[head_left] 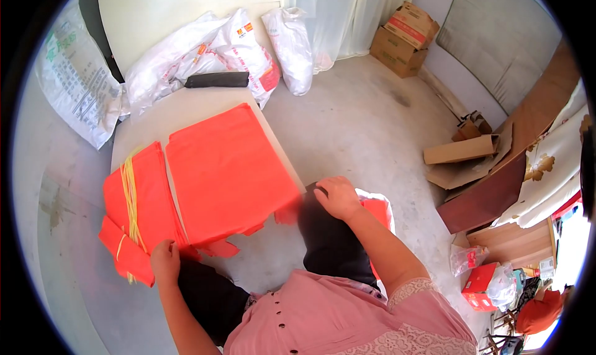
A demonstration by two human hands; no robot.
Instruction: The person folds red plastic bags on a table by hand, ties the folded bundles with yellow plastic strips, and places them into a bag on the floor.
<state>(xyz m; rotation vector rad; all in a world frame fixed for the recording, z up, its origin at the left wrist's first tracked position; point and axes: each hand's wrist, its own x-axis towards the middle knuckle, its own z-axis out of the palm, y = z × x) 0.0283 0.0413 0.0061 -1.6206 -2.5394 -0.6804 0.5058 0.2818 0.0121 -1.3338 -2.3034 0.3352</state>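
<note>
A large stack of red sheets [226, 168] lies on a pale board [133, 128] before me. Left of it is a narrower red stack [146, 187] with yellow ties [131, 200] across it, and a small red bundle [121, 249] tied in yellow sits at its lower edge. My left hand [166, 262] is beside that bundle, near the stack's lower corner, fingers curled; whether they hold anything is hidden. Over my dark-clad knee, right of the large stack, my right hand [337, 195] has its fingers somewhat apart and nothing visible in them. Torn red edges hang below the large stack.
A black roll [217, 80] lies at the board's far end, before white sacks [242, 50]. Another sack [81, 75] stands at the left. Cardboard boxes [403, 41] are at the back right, an opened carton [462, 150] farther forward. More red material [377, 212] is beside my right forearm.
</note>
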